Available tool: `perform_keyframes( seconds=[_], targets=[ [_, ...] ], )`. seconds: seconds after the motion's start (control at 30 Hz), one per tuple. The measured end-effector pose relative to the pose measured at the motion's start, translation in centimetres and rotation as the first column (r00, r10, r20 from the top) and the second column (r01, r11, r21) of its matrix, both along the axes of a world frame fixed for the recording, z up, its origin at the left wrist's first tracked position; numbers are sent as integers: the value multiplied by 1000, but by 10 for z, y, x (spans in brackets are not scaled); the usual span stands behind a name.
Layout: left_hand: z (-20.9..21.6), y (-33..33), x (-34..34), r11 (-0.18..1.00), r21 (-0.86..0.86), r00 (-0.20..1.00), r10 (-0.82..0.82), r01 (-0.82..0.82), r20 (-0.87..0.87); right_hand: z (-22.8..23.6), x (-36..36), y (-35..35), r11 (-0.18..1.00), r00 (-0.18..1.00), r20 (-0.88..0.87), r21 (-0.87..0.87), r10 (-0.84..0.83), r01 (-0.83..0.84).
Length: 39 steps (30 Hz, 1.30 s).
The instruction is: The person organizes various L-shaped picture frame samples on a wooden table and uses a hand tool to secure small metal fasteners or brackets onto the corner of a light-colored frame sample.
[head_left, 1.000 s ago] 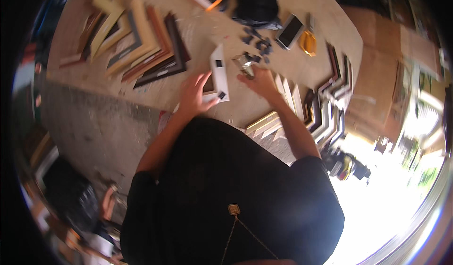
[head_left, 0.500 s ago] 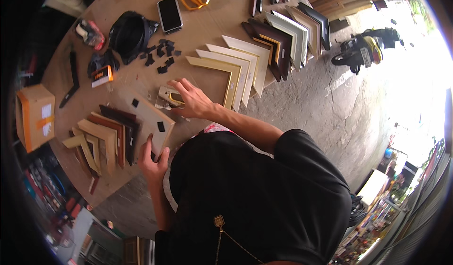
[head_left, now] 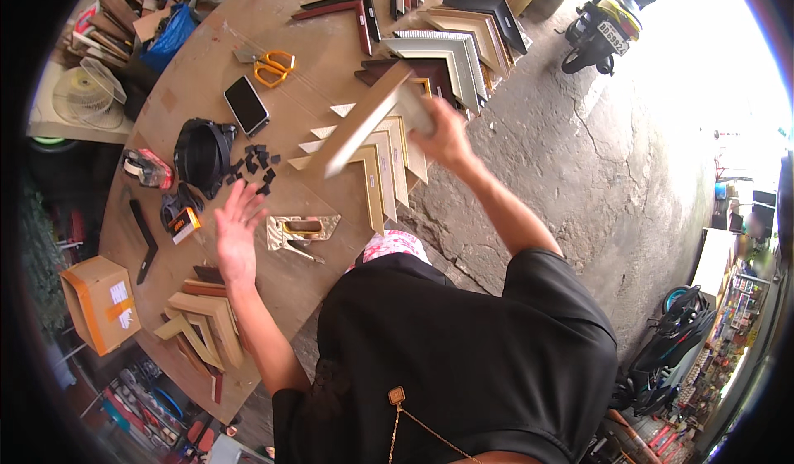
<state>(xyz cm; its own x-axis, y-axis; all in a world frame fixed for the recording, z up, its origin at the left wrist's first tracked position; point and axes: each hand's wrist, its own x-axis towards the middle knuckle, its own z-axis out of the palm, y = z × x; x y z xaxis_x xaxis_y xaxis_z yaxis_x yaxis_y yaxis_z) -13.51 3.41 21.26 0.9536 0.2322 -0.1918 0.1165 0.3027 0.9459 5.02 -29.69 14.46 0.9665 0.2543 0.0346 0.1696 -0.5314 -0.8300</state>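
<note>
My right hand point(head_left: 444, 136) is raised over the table edge and grips a tan L-shaped frame corner sample point(head_left: 361, 122), lifted above a fanned row of cream and gold corner samples point(head_left: 382, 171). My left hand point(head_left: 236, 231) hovers open above the wooden table point(head_left: 322, 59), fingers spread, holding nothing. It is nearest a metal staple gun point(head_left: 299, 231) lying flat just to its right, and small black pieces point(head_left: 257, 169) scattered just beyond it.
On the table lie a phone point(head_left: 246, 105), yellow scissors point(head_left: 272, 67), a black pouch point(head_left: 201, 153), a tape roll point(head_left: 145, 168), dark corner samples point(head_left: 447, 34) and another pile point(head_left: 203, 319) near me. An orange box point(head_left: 101, 303) stands left. A scooter point(head_left: 604, 26) is parked on the concrete.
My right hand has picked up a tan corner sample and lifted it off the table. My left hand rose from the table, open. The view swung as my head turned.
</note>
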Motion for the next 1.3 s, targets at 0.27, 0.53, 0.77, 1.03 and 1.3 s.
perform_keyframes(
  seconds=[0.27,0.53,0.77,1.03,1.3],
  targets=[
    [-57,17,-78,972,-18,940,220,-232,-262,-51,164,-123,791,889,96,-422,-447,443],
    [-84,-5,-127,924,-35,873,348,-382,-343,-68,202,-123,735,870,99,-495,-482,464],
    [-87,-23,-140,921,62,828,373,-383,-419,-80,222,-123,655,838,278,-526,-469,542],
    [-93,-35,-157,914,108,795,395,-391,-461,-73,242,-120,585,935,113,-753,-336,301],
    [-103,0,-207,667,637,647,688,-386,-328,-81,198,-106,659,868,447,-589,-217,468]
  ],
)
